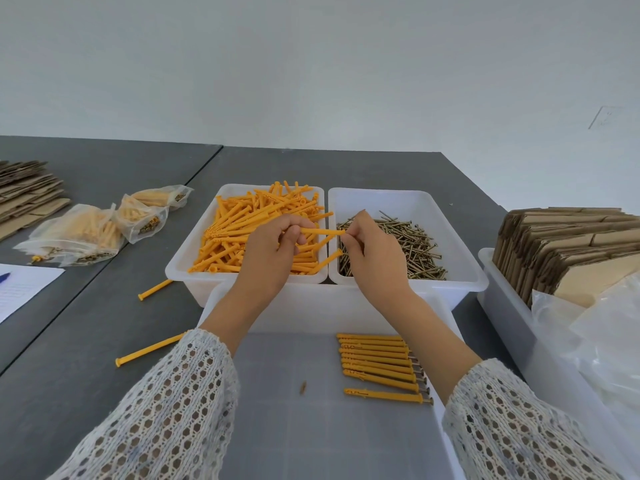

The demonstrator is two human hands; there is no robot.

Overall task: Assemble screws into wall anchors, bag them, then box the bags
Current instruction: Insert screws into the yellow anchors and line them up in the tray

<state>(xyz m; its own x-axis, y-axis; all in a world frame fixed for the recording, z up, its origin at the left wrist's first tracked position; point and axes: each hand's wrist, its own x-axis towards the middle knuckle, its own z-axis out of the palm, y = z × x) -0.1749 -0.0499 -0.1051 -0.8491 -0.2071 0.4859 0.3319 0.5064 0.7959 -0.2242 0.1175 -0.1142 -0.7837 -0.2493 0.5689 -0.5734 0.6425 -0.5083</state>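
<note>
Lying nearest, inside a shallow clear tray (221, 306), a neat row of finished anchors (381, 363) with screw heads poking out at their right ends, plus one small brown scrap (303, 388) on the tray floor to their left. Reaching forward over that tray, two arms in white open-knit sleeves (173, 410). Curled around one orange anchor (322, 232), left hand (268, 252), holding it level above the seam between two white bins, its tip pointing right. Pinching at that tip, right hand (372, 252), fingers and thumb closed together; whether a screw sits between them, cannot tell, hidden by the fingers. Resting loose on the grey table (104, 323) left of the tray, two stray anchors (150, 349). Just beyond the hands, left bin (180, 268) heaped with orange anchors, right bin (464, 271) touching it and holding a pile of brass-coloured screws (405, 245). Standing at the right edge, a bin of folded cardboard (568, 247) with clear plastic bags (595, 327) in front. Farther left, a sheet of paper (20, 289), filled bags (104, 226) of assembled anchors, and beyond them a stack of flat cardboard (27, 195) before a plain white wall (311, 64).
</note>
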